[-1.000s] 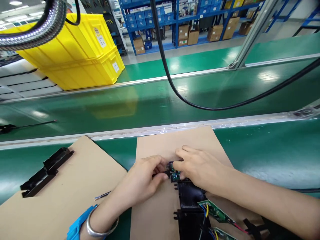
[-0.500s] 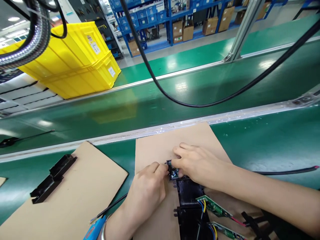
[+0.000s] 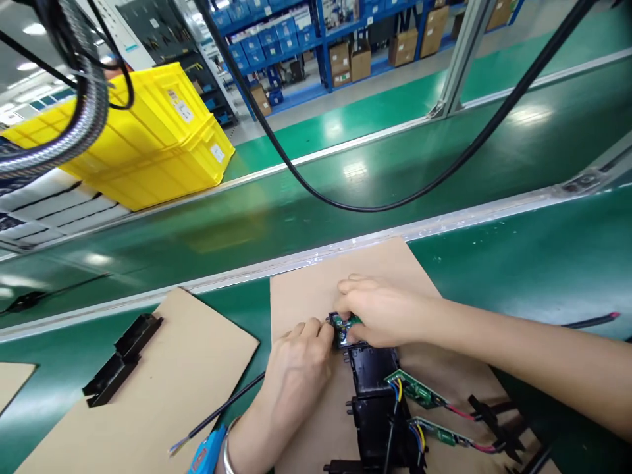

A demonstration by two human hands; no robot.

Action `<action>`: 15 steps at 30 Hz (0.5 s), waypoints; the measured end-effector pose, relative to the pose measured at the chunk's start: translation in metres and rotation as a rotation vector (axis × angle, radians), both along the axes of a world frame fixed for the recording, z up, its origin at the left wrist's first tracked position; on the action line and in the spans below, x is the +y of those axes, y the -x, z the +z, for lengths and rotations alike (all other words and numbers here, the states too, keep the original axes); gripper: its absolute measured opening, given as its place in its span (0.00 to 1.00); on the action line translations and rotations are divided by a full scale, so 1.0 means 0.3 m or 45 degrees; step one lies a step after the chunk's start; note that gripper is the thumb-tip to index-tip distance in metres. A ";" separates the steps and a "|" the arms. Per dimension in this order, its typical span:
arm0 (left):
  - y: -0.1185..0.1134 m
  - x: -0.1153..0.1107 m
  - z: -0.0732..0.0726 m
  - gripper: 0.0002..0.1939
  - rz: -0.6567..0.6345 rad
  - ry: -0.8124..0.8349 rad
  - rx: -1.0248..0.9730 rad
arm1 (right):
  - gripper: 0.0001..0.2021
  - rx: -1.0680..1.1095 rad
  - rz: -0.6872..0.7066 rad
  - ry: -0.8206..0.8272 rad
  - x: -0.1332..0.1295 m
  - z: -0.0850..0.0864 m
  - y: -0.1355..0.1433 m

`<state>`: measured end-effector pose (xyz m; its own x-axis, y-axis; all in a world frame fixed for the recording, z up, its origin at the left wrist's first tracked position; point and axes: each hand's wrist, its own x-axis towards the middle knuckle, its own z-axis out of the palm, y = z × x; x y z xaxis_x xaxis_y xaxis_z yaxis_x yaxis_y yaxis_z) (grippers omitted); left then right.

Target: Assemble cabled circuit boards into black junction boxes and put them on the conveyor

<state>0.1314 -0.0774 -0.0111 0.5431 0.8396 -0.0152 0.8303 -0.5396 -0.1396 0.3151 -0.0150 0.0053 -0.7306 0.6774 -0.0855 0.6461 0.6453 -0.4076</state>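
Observation:
A small green circuit board (image 3: 342, 331) sits in a black plastic housing (image 3: 332, 318) on the cardboard sheet. My left hand (image 3: 302, 359) is closed, its fingertips gripping the housing's left edge. From the right, my right hand (image 3: 378, 313) has its fingers bent onto the board, thumb and fingertips closed around its right part; the fingers hide some of it. Just below lie more black housings (image 3: 374, 372) in a row. Beside them rest a wired green circuit board (image 3: 417, 390) and a second wired board (image 3: 439, 432).
Two joined black housings (image 3: 123, 359) lie on another cardboard sheet (image 3: 197, 349) at left. A blue-handled tool (image 3: 206, 453) and a stripped cable (image 3: 212, 416) are beside my left wrist. Yellow crates (image 3: 162, 151) stand beyond the metal rail. A black cable (image 3: 365, 209) hangs across the view.
The camera view has shifted slightly. My right hand's fingers have moved a little over the board, and more of its green surface shows. My left hand stays at the housing's edge.

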 end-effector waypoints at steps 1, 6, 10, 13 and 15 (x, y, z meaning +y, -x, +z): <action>0.006 -0.001 -0.004 0.12 0.010 0.004 -0.037 | 0.09 -0.058 -0.018 0.025 0.009 0.017 0.013; 0.044 0.007 -0.046 0.13 -0.074 0.038 -0.275 | 0.25 -0.311 -0.113 0.125 0.063 0.054 0.111; 0.074 0.032 -0.083 0.16 -0.133 0.074 -0.435 | 0.16 -0.492 -0.098 0.259 0.102 0.063 0.200; 0.093 0.050 -0.075 0.12 -0.146 0.110 -0.508 | 0.16 -0.490 -0.082 0.284 0.107 0.090 0.202; 0.098 0.054 -0.048 0.08 -0.160 0.139 -0.552 | 0.18 -0.402 -0.081 0.248 0.092 0.108 0.147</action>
<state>0.1020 -0.0611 -0.0255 0.6165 0.7727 0.1510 0.7264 -0.6322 0.2695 0.2710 0.0125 0.0379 -0.6048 0.6691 -0.4319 0.7957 0.5300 -0.2932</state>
